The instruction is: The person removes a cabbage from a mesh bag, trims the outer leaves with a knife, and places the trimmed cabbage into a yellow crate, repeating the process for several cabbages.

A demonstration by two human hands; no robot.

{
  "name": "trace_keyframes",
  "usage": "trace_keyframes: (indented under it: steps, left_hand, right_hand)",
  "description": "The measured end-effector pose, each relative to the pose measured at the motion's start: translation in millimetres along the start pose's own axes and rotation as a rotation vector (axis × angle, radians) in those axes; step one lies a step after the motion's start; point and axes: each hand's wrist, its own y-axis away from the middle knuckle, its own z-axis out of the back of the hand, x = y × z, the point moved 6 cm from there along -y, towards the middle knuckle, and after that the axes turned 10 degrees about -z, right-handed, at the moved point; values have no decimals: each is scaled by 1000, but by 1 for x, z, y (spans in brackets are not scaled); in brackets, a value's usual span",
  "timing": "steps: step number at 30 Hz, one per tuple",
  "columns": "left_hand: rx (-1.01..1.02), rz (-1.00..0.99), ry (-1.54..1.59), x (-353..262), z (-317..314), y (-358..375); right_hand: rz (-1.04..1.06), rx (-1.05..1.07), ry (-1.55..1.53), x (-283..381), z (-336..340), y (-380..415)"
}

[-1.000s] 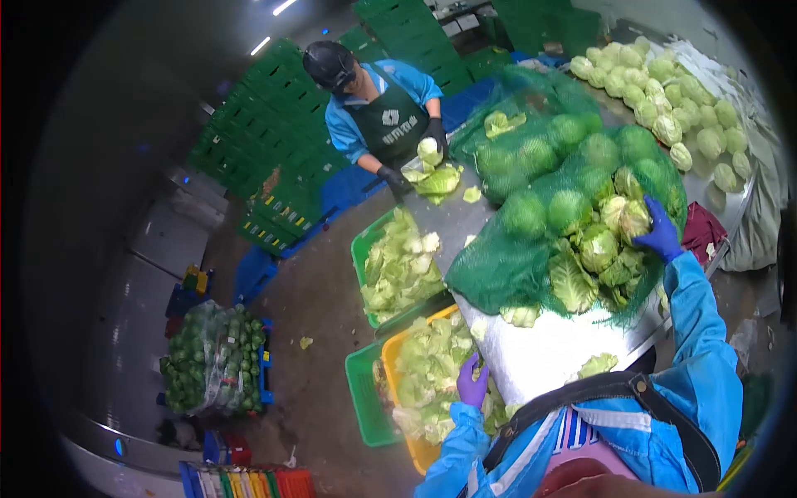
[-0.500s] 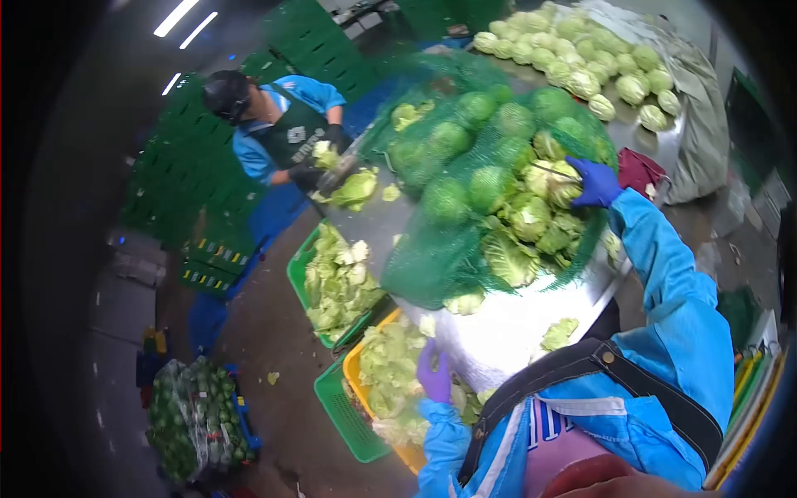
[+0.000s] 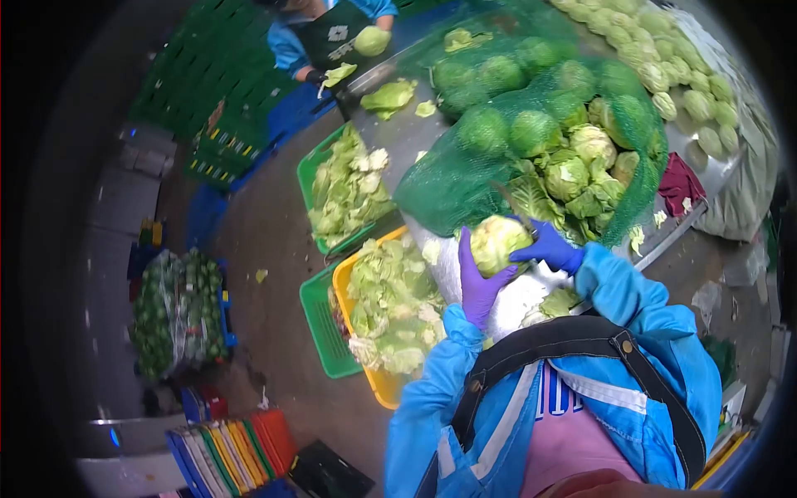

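Head | left hand (image 3: 480, 284) cups cabbage (image 3: 496, 242) | right hand (image 3: 550, 248) curls opposite

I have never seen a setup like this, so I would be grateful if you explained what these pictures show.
There is no robot here: a person wearing purple gloves works while a camera on their head looks forward and down, so every picture comes from that one viewpoint. The left hand and right hand hold a trimmed cabbage between them, above a metal table. On it lie green netting with more cabbages and some loose leaves. Beside it, a yellow crate holds leaves. Across the table stands a co-worker.
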Motion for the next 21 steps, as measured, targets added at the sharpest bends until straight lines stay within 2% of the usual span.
trace_keyframes:
  steps: [1,2,3,4,5,6,8,10,11,12,14,16,18,21]
  left_hand:
    - [-49,-58,-296,11,15,3]
    - [-94,-103,-591,26,30,11]
    - [-131,4,-351,63,49,19]
    - [-139,168,-149,71,51,23]
    - [-75,192,-150,82,58,27]
    - [-9,211,-150,94,65,29]
    - [18,199,-249,89,62,30]
    - [56,198,-329,81,47,33]
    - [52,196,-405,76,43,33]
    - [52,186,-483,72,42,30]
    - [34,247,-479,82,45,29]
    - [23,320,-575,92,54,26]
    - [1,323,-583,90,54,21]
    - [148,280,-331,83,38,9]
  right_hand:
    - [-54,-21,54,-29,-10,-13]
    - [-226,-40,110,-56,-17,-18]
    - [-281,-27,107,-69,-25,-18]
    - [-329,-15,108,-77,-32,-22]
    - [-564,41,124,-53,-36,-2]
    - [-617,103,22,-74,-27,-10]
    - [-401,16,174,-89,-4,-23]
    - [-78,-78,517,-107,27,-32]
    - [-44,-121,724,-74,25,-15]
    - [-54,-119,726,-70,24,-10]
    - [67,-158,890,-61,19,2]
    - [136,-116,905,-65,12,9]
    - [392,-130,967,-69,5,15]
    - [379,-109,1015,-78,8,15]
